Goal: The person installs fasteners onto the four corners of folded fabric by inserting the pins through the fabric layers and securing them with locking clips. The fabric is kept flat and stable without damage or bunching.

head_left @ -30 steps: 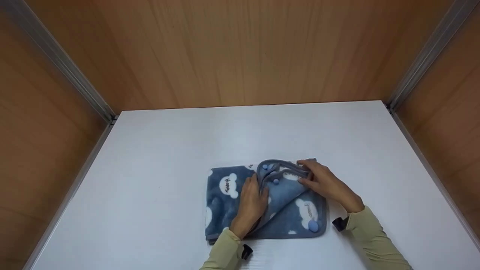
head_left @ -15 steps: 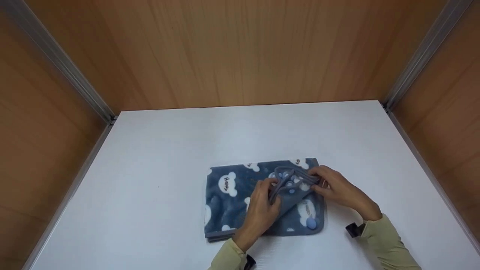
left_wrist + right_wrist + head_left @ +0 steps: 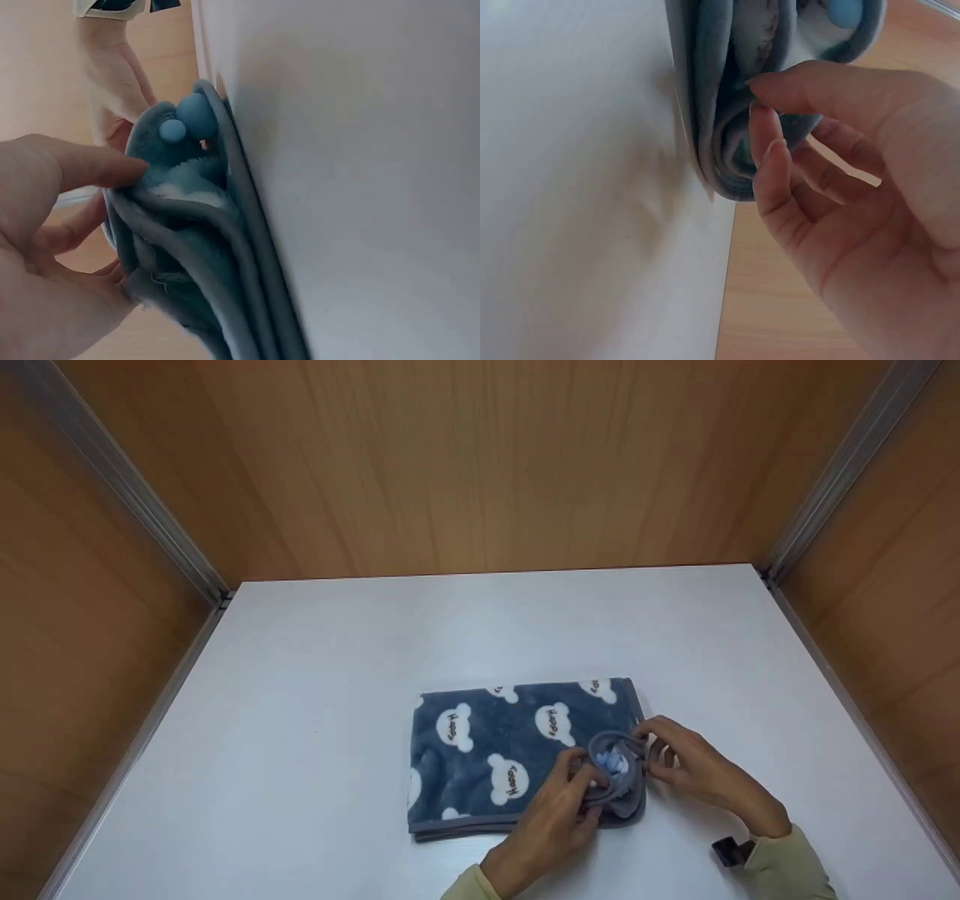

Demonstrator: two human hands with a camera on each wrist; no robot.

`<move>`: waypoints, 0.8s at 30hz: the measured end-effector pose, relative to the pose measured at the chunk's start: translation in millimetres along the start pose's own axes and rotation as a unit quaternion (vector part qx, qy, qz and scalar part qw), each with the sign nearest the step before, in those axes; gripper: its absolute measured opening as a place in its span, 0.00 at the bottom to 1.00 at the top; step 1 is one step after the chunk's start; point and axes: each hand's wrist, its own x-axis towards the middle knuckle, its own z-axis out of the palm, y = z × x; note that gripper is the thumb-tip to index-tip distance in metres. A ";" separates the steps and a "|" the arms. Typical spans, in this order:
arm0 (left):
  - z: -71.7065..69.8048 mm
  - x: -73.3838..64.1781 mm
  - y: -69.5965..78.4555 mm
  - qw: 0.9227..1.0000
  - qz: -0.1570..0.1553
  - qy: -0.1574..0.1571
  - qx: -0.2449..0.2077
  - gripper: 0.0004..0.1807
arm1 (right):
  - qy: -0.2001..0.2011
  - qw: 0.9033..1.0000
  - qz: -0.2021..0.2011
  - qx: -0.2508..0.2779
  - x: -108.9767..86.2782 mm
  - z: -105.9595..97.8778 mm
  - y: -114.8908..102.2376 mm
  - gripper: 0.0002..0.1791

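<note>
A blue fleece blanket (image 3: pixel 476 761) with white bear heads reading "Happy" lies folded in a rectangle on the white table. Over its front right corner, a layer with grey-blue trim is bunched into a loop, and light blue round buttons (image 3: pixel 172 131) show inside it. My left hand (image 3: pixel 551 810) pinches the near left side of this bunched edge, thumb below and fingers above. On the other side, my right hand (image 3: pixel 701 769) pinches the trim between thumb and fingertips. Stacked layers of the fold show in the left wrist view, and the right wrist view shows a rolled edge.
The white table (image 3: pixel 300 660) extends around the blanket. Wooden panels stand along its back (image 3: pixel 487 472) and both sides, joined by grey metal corner posts (image 3: pixel 127 480). A dark strap-on device (image 3: pixel 729 851) sits at my right sleeve.
Both hands have moved right and toward me, drawing the loose layer off the blanket's middle to its front right corner. More bear prints are uncovered, and the loose layer is bunched tighter.
</note>
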 end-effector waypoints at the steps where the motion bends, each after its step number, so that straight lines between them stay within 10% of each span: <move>1: 1.4 -0.7 1.4 1.000 0.006 -0.005 0.006 0.18 | -0.002 1.000 -0.001 0.007 -1.8 -0.4 -0.6 0.26; 15: 11.4 -6.3 19.0 0.976 0.170 -0.019 0.135 0.12 | 0.038 0.998 -0.047 0.033 -25.8 -2.7 2.6 0.21; 20: 6.4 -9.3 17.5 0.980 0.162 -0.031 0.111 0.09 | 0.057 0.997 -0.033 0.028 -31.5 1.4 2.9 0.18; 24: -8.4 -9.6 9.7 0.991 0.113 0.040 0.066 0.04 | 0.109 0.994 -0.006 0.007 -30.7 2.0 0.1 0.15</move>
